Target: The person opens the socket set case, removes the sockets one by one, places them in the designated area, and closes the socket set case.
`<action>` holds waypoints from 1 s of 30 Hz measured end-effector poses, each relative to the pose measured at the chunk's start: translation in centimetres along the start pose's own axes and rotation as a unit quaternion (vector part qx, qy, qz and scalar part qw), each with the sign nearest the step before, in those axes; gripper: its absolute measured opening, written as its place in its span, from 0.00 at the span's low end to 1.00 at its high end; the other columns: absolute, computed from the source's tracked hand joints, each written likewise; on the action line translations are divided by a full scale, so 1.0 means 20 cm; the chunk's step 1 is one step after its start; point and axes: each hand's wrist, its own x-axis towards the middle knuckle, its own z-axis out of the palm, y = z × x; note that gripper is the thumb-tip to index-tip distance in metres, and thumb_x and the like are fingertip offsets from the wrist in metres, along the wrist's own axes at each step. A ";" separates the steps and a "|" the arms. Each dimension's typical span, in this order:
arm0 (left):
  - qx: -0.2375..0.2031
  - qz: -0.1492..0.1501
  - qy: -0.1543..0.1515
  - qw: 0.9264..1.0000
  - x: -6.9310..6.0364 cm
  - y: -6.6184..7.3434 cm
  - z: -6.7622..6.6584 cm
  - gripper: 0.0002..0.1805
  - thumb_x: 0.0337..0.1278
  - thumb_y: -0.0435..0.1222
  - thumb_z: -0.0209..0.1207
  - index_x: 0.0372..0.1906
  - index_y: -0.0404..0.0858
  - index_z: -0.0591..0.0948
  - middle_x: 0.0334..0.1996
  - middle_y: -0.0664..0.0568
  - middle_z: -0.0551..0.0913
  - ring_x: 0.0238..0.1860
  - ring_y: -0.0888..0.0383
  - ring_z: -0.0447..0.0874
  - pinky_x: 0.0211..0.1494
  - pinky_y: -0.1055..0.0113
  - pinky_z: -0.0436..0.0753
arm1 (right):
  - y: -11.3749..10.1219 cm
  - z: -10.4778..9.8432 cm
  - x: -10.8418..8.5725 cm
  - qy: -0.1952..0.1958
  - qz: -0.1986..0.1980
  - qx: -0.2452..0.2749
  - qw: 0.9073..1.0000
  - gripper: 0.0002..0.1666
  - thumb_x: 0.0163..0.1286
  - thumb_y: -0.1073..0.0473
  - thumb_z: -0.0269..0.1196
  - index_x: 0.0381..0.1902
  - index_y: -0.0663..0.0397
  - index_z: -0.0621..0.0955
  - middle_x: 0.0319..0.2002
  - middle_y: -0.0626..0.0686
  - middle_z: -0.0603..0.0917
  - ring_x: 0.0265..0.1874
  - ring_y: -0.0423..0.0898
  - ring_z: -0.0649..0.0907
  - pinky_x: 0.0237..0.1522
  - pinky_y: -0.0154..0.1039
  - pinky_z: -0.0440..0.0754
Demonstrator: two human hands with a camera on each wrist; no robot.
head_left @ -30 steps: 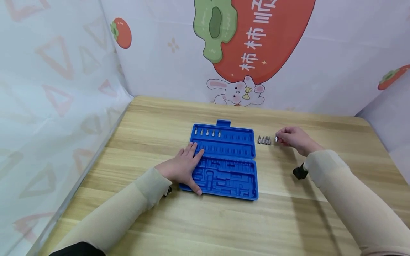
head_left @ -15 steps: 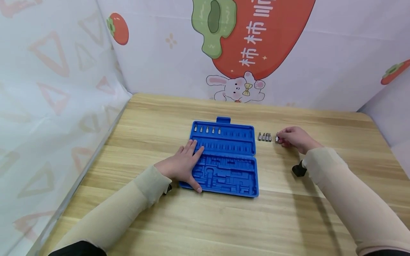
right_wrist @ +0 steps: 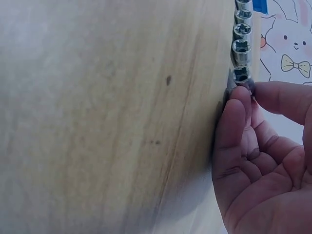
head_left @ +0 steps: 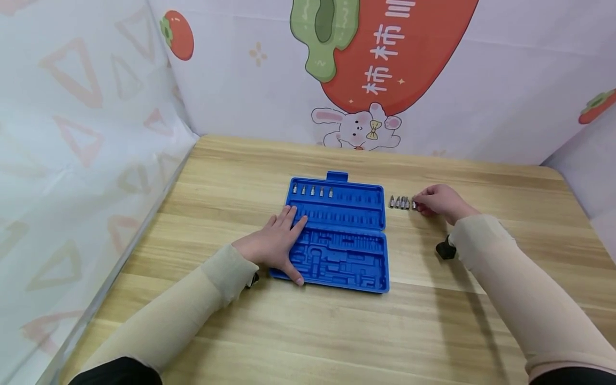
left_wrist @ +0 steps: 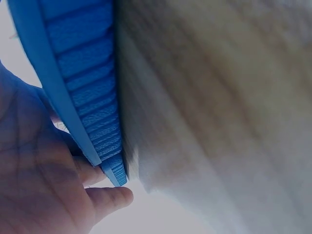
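Observation:
A blue plastic case point(head_left: 339, 261) lies unfolded on the wooden table, with moulded slots in both halves. My left hand point(head_left: 272, 243) rests spread on its left edge; in the left wrist view the palm point(left_wrist: 39, 170) is beside the case's side wall point(left_wrist: 90, 92). Several silver bit sockets point(head_left: 313, 190) stand in the upper row's left slots. To the right of the case, more bit sockets point(head_left: 400, 202) lie in a row on the table. My right hand point(head_left: 441, 203) pinches one bit socket point(right_wrist: 241, 75) between thumb and fingers at the row's right end, its square hole showing.
The wooden table point(head_left: 308, 337) runs back to a printed cloth backdrop point(head_left: 231, 91) with a rabbit and persimmons. Another patterned cloth point(head_left: 86, 176) hangs along the left side. A black wrist device point(head_left: 446, 249) hangs below my right sleeve.
My right hand has moved slightly left, bringing the pinched bit socket closer to the row. My left hand has stayed on the case. The head view has tilted down a little.

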 end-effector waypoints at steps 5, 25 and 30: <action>-0.001 0.001 0.000 1.000 0.01 -0.01 0.01 0.81 0.35 0.72 0.74 0.84 0.38 0.38 0.82 0.36 0.28 0.81 0.41 0.20 0.80 0.45 0.36 | -0.01 0.00 0.00 0.005 -0.007 -0.037 0.999 0.17 0.80 0.59 0.57 0.47 0.73 0.77 0.35 0.53 0.82 0.32 0.42 0.80 0.36 0.33 0.83; -0.021 0.000 -0.003 1.000 0.00 -0.01 0.01 0.82 0.34 0.71 0.75 0.84 0.39 0.38 0.82 0.38 0.26 0.80 0.43 0.19 0.80 0.45 0.33 | -0.02 0.02 -0.01 0.033 0.001 -0.078 0.996 0.18 0.79 0.56 0.57 0.45 0.71 0.79 0.33 0.53 0.82 0.30 0.42 0.80 0.36 0.36 0.80; -0.020 0.000 -0.001 1.000 0.00 -0.01 0.00 0.82 0.33 0.71 0.75 0.84 0.39 0.38 0.82 0.37 0.27 0.81 0.42 0.19 0.80 0.45 0.34 | -0.02 0.02 -0.02 0.030 0.005 -0.053 0.998 0.19 0.80 0.56 0.56 0.48 0.72 0.79 0.36 0.55 0.82 0.32 0.42 0.80 0.35 0.33 0.82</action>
